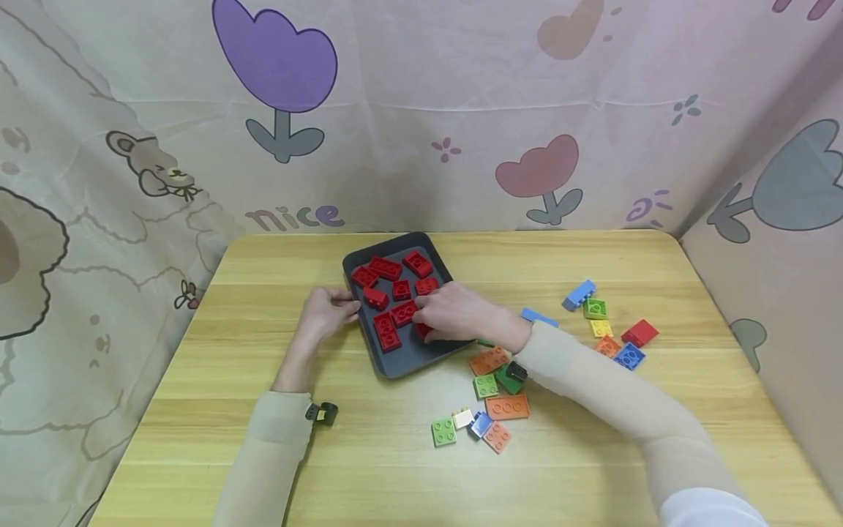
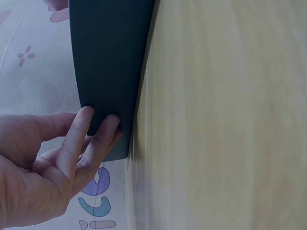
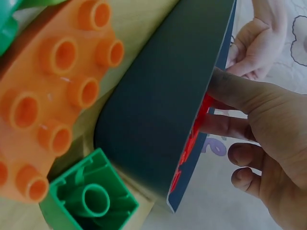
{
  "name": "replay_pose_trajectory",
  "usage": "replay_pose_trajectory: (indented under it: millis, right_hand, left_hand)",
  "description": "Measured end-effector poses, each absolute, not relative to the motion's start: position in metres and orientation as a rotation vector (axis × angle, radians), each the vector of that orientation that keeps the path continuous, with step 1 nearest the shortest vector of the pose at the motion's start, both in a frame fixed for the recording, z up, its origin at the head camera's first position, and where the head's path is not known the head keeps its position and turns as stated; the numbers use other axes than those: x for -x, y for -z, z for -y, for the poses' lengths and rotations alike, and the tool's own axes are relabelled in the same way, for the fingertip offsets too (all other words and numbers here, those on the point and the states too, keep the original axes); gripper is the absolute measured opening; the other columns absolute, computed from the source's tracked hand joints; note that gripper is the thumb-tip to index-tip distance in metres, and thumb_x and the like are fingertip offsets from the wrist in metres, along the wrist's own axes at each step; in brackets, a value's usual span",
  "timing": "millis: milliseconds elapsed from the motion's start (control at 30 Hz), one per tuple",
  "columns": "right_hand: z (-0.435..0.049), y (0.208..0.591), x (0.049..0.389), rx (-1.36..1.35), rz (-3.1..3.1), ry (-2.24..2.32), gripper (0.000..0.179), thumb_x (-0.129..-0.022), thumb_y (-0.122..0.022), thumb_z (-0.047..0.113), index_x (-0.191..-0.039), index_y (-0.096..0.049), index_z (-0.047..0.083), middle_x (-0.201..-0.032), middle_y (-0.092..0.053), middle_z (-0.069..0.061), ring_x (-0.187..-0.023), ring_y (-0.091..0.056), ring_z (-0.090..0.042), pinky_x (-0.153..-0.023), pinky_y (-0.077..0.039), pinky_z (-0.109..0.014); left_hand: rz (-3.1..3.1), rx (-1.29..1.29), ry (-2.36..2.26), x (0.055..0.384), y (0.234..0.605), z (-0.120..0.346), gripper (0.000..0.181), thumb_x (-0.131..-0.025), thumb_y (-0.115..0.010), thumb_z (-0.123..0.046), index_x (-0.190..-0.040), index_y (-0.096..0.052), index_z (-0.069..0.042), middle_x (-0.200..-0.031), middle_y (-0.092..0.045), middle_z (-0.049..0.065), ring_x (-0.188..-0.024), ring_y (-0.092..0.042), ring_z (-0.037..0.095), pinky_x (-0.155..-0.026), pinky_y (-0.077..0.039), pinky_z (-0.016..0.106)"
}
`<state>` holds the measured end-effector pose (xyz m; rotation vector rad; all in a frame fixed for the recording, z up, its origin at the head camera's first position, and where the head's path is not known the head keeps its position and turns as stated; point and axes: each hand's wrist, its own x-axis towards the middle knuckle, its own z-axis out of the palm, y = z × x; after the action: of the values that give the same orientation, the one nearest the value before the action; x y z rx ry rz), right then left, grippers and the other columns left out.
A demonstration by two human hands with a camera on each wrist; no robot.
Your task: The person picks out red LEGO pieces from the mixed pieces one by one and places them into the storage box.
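A dark grey tray (image 1: 408,360) lies at the table's middle, holding several red bricks (image 1: 386,331), some upside down. At its left side my left hand (image 1: 324,316) pinches the rim, with fingertips against the outer wall (image 2: 108,62) in the left wrist view. My right hand (image 1: 451,313) reaches over the tray's right side. Its thumb and fingers pinch a red brick (image 1: 422,332) low in the tray, partly hidden by the hand. In the right wrist view the tray wall covers most of the red bricks (image 3: 191,139).
Near the right forearm lie an orange brick (image 1: 489,361), a green brick (image 1: 508,379) and a long orange brick (image 1: 508,407). Closer to me is a light green brick (image 1: 444,432). Farther right sit a blue brick (image 1: 579,294) and a loose red brick (image 1: 640,333). A patterned curtain (image 1: 408,110) backs the table.
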<state>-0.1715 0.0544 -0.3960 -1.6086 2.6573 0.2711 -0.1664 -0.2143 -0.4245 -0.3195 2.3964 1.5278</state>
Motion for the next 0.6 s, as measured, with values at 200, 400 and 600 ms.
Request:
replay_pose_trajectory:
  millis: [200, 400, 600]
  right_hand:
    - [-0.047, 0.401, 0.172, 1.619, -2.633, -0.297, 0.034, -0.092, -0.08, 0.051, -0.114, -0.08, 0.024, -0.101, -0.074, 0.004, -0.068, -0.06, -0.008, -0.058, -0.058, -0.027]
    - [-0.041, 0.401, 0.172, 1.62, -2.616, -0.313, 0.031, -0.092, -0.08, 0.051, -0.109, -0.081, 0.025, -0.101, -0.074, 0.004, -0.066, -0.06, -0.009, -0.06, -0.059, -0.027]
    - [-0.037, 0.401, 0.17, 1.623, -2.607, -0.32, 0.032, -0.091, -0.08, 0.052, -0.11, -0.082, 0.025, -0.102, -0.075, 0.005, -0.065, -0.06, -0.009, -0.057, -0.058, -0.027]
  left_hand:
    - [-2.402, 0.319, -1.517, 0.166, 0.424, 0.213, 0.04, -0.104, -0.065, -0.006, -0.138, -0.06, 0.013, -0.133, -0.066, 0.033, -0.1, -0.076, 0.019, -0.085, -0.067, 0.019]
    - [-2.411, 0.313, -1.504, 0.166, 0.424, 0.213, 0.039, -0.104, -0.065, -0.006, -0.137, -0.061, 0.014, -0.132, -0.067, 0.033, -0.095, -0.075, 0.015, -0.088, -0.067, 0.023]
    - [-2.435, 0.297, -1.485, 0.166, 0.424, 0.214, 0.038, -0.104, -0.065, -0.007, -0.135, -0.062, 0.014, -0.13, -0.068, 0.034, -0.086, -0.073, 0.008, -0.086, -0.068, 0.022]
